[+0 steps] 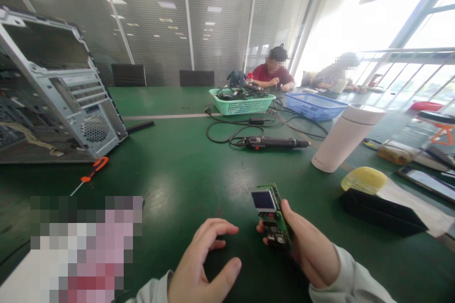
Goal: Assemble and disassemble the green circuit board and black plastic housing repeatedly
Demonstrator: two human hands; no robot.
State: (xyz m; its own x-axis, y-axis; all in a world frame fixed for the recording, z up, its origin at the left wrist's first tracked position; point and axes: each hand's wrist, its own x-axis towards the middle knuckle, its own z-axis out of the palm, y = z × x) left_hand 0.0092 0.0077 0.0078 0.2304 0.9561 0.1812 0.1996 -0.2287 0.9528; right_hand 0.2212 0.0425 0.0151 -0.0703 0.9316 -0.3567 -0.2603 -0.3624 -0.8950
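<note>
My right hand (309, 246) grips a green circuit board (280, 213) by its edges, thumb on the right side and fingertips showing at the left. A small dark screen with a pale border (263, 200) sits on the board's upper part, with white and black components below it. To the left of the board, my left hand (209, 260) hovers with thumb and fingers apart, holding nothing. Beyond the hands, a black electric screwdriver (273, 143) lies on the green table (185, 170), its cable looping behind it.
An opened computer case (88, 99) stands at left, an orange-handled screwdriver (95, 169) before it. Toward the back are a green basket (245, 106) of cables and a blue basket (313, 108). A pale tumbler (343, 139) and black box (380, 213) stand right. Two people sit at the far end.
</note>
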